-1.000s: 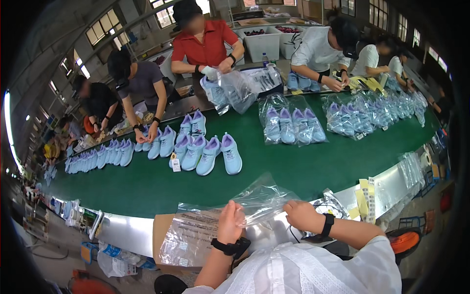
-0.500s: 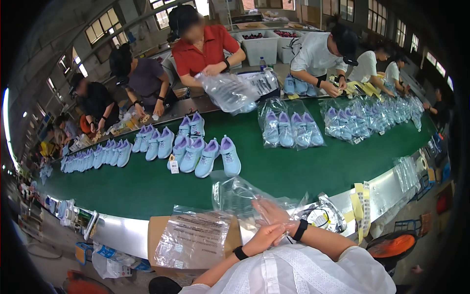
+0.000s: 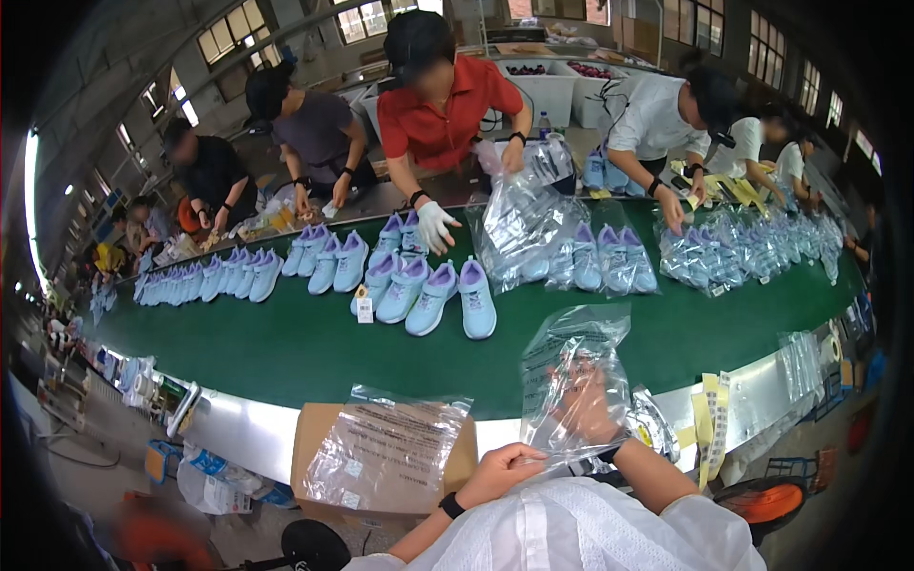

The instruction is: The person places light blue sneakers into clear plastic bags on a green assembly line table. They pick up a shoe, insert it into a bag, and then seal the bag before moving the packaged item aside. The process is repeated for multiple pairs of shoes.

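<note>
My right hand is inside a clear plastic bag, its fingers spread and pointing away from me. The bag stands up around that hand and wrist, over the near edge of the green conveyor belt. At the bag's mouth, my left hand pinches the plastic rim. Beyond the hands, several light blue sneakers with lilac linings stand in pairs on the belt. One carries a white hang tag.
A cardboard box topped with flat clear bags stands at my left. Yellow label strips hang over the metal edge at my right. Across the belt, a person in red handles a bag; bagged sneakers lie further right.
My right hand has pushed further into the bag, which now stands up around it. My left hand has stayed at the bag's mouth. The red-shirted person's bag has come down onto the belt.
</note>
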### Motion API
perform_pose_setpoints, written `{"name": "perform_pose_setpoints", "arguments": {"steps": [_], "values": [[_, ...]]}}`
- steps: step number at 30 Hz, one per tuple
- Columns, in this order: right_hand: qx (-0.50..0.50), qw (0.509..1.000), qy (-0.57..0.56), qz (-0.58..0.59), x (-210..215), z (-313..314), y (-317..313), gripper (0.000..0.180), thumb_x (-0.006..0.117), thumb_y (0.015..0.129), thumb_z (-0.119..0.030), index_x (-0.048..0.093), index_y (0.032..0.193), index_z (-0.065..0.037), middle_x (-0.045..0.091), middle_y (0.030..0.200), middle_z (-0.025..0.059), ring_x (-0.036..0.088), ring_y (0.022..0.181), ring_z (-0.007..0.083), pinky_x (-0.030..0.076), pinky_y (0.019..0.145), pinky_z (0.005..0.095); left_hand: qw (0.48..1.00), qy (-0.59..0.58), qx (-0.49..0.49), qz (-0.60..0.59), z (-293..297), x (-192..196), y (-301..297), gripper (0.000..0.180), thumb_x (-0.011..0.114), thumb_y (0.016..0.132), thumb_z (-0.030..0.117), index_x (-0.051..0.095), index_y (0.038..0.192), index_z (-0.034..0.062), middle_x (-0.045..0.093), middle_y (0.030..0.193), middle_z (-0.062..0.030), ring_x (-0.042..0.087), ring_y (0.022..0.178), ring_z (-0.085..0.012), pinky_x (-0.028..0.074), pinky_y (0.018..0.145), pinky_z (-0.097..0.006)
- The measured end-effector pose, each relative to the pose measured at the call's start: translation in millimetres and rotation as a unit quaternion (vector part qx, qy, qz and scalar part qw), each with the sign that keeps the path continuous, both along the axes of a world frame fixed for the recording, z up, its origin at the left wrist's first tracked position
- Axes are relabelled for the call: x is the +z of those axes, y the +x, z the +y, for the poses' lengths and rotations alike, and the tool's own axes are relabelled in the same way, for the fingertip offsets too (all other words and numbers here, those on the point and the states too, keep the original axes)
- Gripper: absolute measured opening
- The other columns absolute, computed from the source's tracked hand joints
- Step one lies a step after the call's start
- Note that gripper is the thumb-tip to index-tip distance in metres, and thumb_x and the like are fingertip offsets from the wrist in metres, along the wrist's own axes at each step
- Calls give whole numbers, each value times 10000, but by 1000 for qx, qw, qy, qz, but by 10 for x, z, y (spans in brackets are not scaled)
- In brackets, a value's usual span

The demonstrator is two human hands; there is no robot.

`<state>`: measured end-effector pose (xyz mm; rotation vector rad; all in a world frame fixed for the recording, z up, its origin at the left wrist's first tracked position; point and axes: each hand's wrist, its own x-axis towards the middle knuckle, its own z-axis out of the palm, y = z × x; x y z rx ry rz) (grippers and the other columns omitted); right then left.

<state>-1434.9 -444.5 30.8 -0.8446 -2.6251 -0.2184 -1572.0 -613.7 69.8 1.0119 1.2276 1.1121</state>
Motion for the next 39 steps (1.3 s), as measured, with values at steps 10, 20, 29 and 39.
{"name": "perform_pose_setpoints", "arguments": {"steps": [10, 20, 29, 39], "values": [[-66, 996, 35, 41, 1211, 23, -360, 588, 526, 817, -433, 376, 1306, -144, 342, 1362, 121, 303, 1251, 280, 192, 1029, 535, 973, 220, -69, 2, -10, 406, -86, 143, 632, 789, 1, 669, 919, 49, 469, 743, -5, 433, 642, -88, 346, 562, -222], [-62, 976, -197, 72, 219, 158, -165, 740, 505, 809, -463, 254, 1387, -75, 227, 1411, 209, 268, 1274, 387, 165, 1042, 509, 959, 234, 61, 151, -79, 140, -251, 246, 628, 746, 6, 669, 971, 97, 475, 703, -24, 464, 604, -111, 381, 534, -249], [-49, 949, -274, -149, -286, 260, -198, 742, 644, 671, -510, 446, 1275, -129, 320, 1376, 167, 310, 1254, 369, 264, 955, 614, 875, 284, 185, 345, -79, 154, -383, 160, 631, 764, 6, 656, 917, 46, 562, 753, -60, 541, 641, -167, 422, 549, -278], [52, 964, -122, 231, 179, 509, -969, 826, 678, 686, -295, 284, 1377, -71, 143, 1435, 234, 217, 1290, 414, 256, 978, 565, 815, 171, 443, 333, 31, -51, -865, 162, 536, 820, 8, 596, 969, 34, 574, 880, -101, 555, 825, -238, 460, 710, -321]]}}
